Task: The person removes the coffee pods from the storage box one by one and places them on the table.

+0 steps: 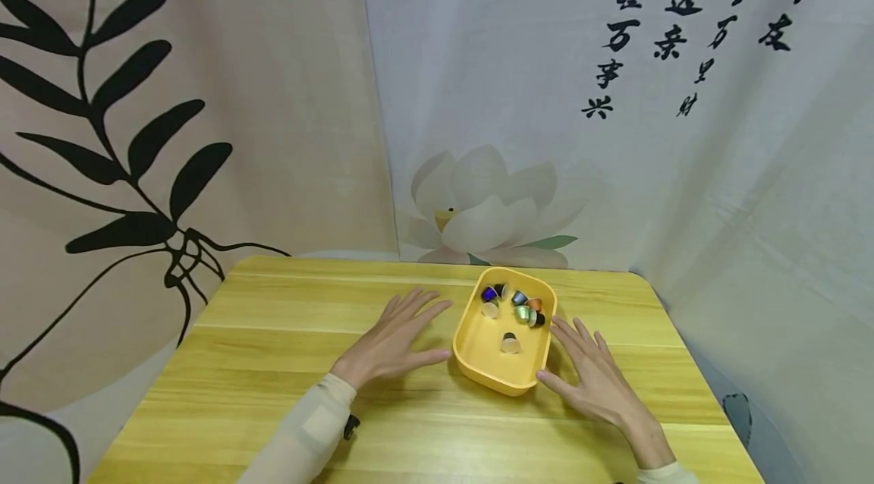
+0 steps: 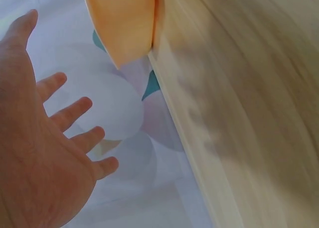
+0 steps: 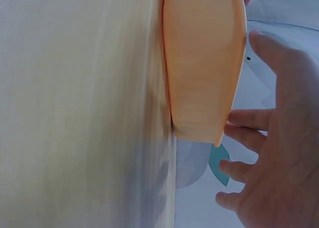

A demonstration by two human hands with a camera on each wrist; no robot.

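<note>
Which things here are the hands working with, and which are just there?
Part of the job:
- yellow tray, between the left hand and right hand
- little capsules inside it

Just there:
- wooden table
- leaf-patterned cloth and lotus cloth behind

Got a light yellow wooden table (image 1: 259, 366) here, kinda streaky with side-to-side grain and rounded off at the far corners. Carries a yellow tray (image 1: 482, 338), set down flat a bit right of the middle. Sits slightly crooked, with the far end right up by the back edge. Gets a little darker on the wood just beside the tray.
</note>
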